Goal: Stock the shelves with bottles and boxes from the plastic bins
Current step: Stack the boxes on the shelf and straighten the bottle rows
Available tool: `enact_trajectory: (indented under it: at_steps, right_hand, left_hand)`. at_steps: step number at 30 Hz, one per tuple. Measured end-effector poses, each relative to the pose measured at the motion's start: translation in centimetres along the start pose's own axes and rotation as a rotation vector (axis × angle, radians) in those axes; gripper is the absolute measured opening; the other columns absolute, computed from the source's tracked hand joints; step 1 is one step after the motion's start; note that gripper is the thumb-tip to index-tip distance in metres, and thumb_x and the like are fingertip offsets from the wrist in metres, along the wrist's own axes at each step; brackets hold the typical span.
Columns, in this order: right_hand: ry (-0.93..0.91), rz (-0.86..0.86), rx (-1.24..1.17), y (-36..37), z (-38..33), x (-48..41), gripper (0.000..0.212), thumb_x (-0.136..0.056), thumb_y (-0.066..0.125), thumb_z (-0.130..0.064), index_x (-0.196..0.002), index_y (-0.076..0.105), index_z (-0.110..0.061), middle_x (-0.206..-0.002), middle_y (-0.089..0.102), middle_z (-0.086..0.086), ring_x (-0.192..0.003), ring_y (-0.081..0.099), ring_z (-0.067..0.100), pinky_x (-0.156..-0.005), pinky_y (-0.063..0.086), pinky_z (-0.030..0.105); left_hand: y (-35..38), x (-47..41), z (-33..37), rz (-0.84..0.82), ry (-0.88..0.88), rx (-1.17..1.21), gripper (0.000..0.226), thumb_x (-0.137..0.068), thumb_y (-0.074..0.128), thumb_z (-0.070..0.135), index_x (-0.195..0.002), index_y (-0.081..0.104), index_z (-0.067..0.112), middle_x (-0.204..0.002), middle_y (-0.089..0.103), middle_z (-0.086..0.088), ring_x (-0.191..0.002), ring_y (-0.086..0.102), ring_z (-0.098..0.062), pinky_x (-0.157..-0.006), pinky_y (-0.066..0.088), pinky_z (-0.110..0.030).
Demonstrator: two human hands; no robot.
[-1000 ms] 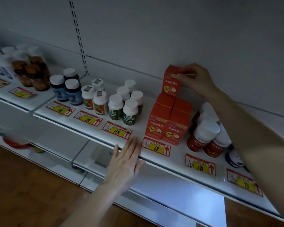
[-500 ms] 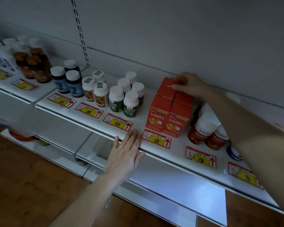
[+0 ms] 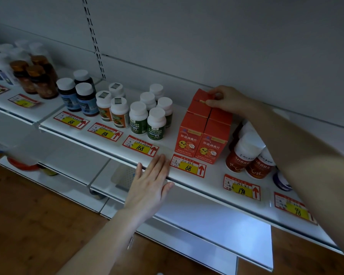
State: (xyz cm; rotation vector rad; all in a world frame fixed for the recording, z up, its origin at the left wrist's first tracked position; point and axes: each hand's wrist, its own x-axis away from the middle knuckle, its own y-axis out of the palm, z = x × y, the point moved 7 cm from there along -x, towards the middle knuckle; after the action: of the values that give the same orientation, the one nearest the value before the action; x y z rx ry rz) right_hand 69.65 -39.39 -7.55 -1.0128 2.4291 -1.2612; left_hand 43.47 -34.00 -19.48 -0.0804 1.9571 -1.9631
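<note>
Right of centre, the right hand [image 3: 225, 100] pinches an orange box [image 3: 199, 101], now lowered into the back row, placement nearly done; the left hand [image 3: 149, 181] lies flat against the shelf [image 3: 213, 181].

A grey back panel [image 3: 226, 36] fills the upper view, dim and plain, crossed by a horizontal seam. A slotted rail [image 3: 93, 40] runs up it at the left. A white shelf [image 3: 216, 187] juts from the panel. The lower shelf [image 3: 216, 225] beneath it carries a bright bluish-white patch of light — the rest lies in shadow. The floor [image 3: 38, 235] is brown wood.
</note>
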Motion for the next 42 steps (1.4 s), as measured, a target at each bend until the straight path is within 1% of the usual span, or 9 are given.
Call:
enact_trajectory:
  at_steps: [6, 13, 19, 24, 29, 32, 34, 37, 42]
  right_hand:
    - [0.013, -0.017, 0.027, 0.4, -0.6, -0.4, 0.044, -0.09, 0.057, -0.022, -0.133, 0.046, -0.015, -0.138, 0.045, 0.008, -0.124, 0.045, 0.021, -0.093, 0.035, 0.025]
    - [-0.008, -0.021, 0.094, 0.4, -0.8, -0.5, 0.042, -0.092, 0.051, -0.016, -0.133, 0.045, -0.013, -0.137, 0.045, 0.009, -0.124, 0.045, 0.022, -0.092, 0.034, 0.024]
    - [-0.132, 0.239, 0.125, -1.2, -1.7, 0.9, 0.03, -0.094, 0.045, -0.014, -0.121, 0.057, -0.006, -0.127, 0.056, 0.009, -0.117, 0.051, 0.02, -0.087, 0.032, 0.018]
    - [-0.197, 0.406, 0.136, -1.7, -2.8, 4.5, 0.024, -0.092, 0.049, -0.017, -0.107, 0.065, -0.006, -0.114, 0.065, 0.009, -0.11, 0.056, 0.022, -0.085, 0.035, 0.021]
    - [-0.116, 0.459, 0.102, -1.5, -2.7, 10.0, 0.023, -0.093, 0.047, -0.024, -0.106, 0.063, -0.013, -0.104, 0.062, -0.006, -0.1, 0.055, 0.009, -0.074, 0.035, 0.017]
    - [-0.063, 0.46, 0.107, -1.0, -2.5, 14.0, 0.024, -0.093, 0.048, -0.023, -0.104, 0.063, -0.009, -0.099, 0.064, 0.003, -0.095, 0.057, 0.019, -0.076, 0.043, 0.027]
    - [-0.014, 0.474, 0.119, -0.8, -2.3, 16.9, 0.024, -0.093, 0.048, -0.022, -0.107, 0.063, -0.01, -0.1, 0.062, 0.004, -0.095, 0.055, 0.021, -0.073, 0.04, 0.027]
    - [0.058, 0.51, 0.101, -0.6, -1.2, 21.4, 0.027, -0.091, 0.048, -0.019, -0.111, 0.064, -0.011, -0.114, 0.064, 0.008, -0.107, 0.056, 0.025, -0.083, 0.042, 0.027]
    - [0.125, 0.554, 0.111, -1.7, 2.3, 28.6, 0.023, -0.091, 0.05, -0.02, -0.102, 0.067, -0.01, -0.103, 0.067, 0.009, -0.099, 0.059, 0.024, -0.079, 0.042, 0.028]
  left_hand:
    - [0.0, 0.0, 0.0, 0.028, 0.002, -0.009, 0.061, -0.099, 0.012, 0.047, -0.133, 0.049, 0.012, -0.135, 0.053, -0.006, -0.129, 0.031, -0.015, -0.099, 0.026, -0.049]
    - [-0.3, 0.0, 0.0, 0.06, 0.005, -0.016, 0.061, -0.099, 0.011, 0.046, -0.132, 0.05, 0.012, -0.133, 0.054, -0.007, -0.128, 0.032, -0.015, -0.098, 0.027, -0.049]
    - [-1.2, 0.4, 0.5, 0.077, 0.039, -0.024, 0.057, -0.093, 0.027, 0.045, -0.129, 0.053, 0.008, -0.131, 0.056, -0.01, -0.125, 0.049, -0.023, -0.098, 0.028, -0.048]
    - [-4.1, 1.7, 2.5, 0.139, 0.093, 0.139, 0.064, -0.099, 0.013, 0.044, -0.124, 0.056, 0.003, -0.128, 0.058, -0.011, -0.121, 0.054, -0.024, -0.1, 0.031, -0.044]
    - [-6.9, 3.1, 4.5, 0.2, 0.201, 0.201, 0.056, -0.095, 0.029, 0.041, -0.117, 0.062, 0.003, -0.124, 0.06, -0.013, -0.119, 0.055, -0.026, -0.099, 0.035, -0.043]
    - [-8.0, 4.6, 5.5, 0.209, 0.253, 0.218, 0.053, -0.087, 0.037, 0.038, -0.115, 0.063, 0.001, -0.121, 0.063, -0.014, -0.116, 0.057, -0.027, -0.097, 0.038, -0.044]
    - [-8.5, 6.0, 6.5, 0.207, 0.297, 0.255, 0.052, -0.086, 0.039, 0.037, -0.112, 0.065, 0.0, -0.117, 0.064, -0.015, -0.113, 0.059, -0.028, -0.094, 0.042, -0.046]
    - [-9.0, 7.8, 8.5, 0.197, 0.359, 0.314, 0.051, -0.084, 0.04, 0.036, -0.108, 0.066, -0.001, -0.113, 0.066, -0.016, -0.109, 0.061, -0.029, -0.091, 0.047, -0.047]
    - [-9.8, 9.5, 13.3, 0.133, 0.446, 0.36, 0.051, -0.083, 0.039, 0.036, -0.106, 0.067, -0.001, -0.11, 0.067, -0.017, -0.106, 0.063, -0.029, -0.086, 0.049, -0.048]
